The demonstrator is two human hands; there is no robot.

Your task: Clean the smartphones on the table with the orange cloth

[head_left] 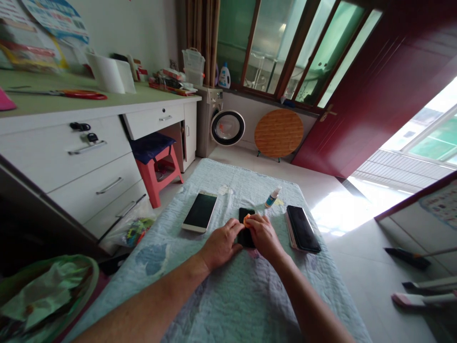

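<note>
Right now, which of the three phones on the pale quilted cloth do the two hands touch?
The small black phone in the middle: the left hand and right hand rest on it. The gold-framed phone and the pink-edged black phone lie untouched.

Overall: daylight is filling the room, running bright on the right and dimmer on the left.
Source: sun is pouring in through the open doorway (424,128) and the windows (303,47).
Glare: a patch of floor (339,212) is blowing out white, and the doorway is clipping too.
Shadows: the corner below the desk (53,162) is going near black. The left hand (219,243) and right hand (262,236) are throwing only faint shadow on the quilt (228,295).
Focus: the centre is reading sharp, black phone (246,233) included. The orange piece (246,219) is showing too small to identify.
Blur: the posters (35,28) are smearing.
Distortion: the wide lens is bending the edges, and the door (374,85) is leaning.
</note>
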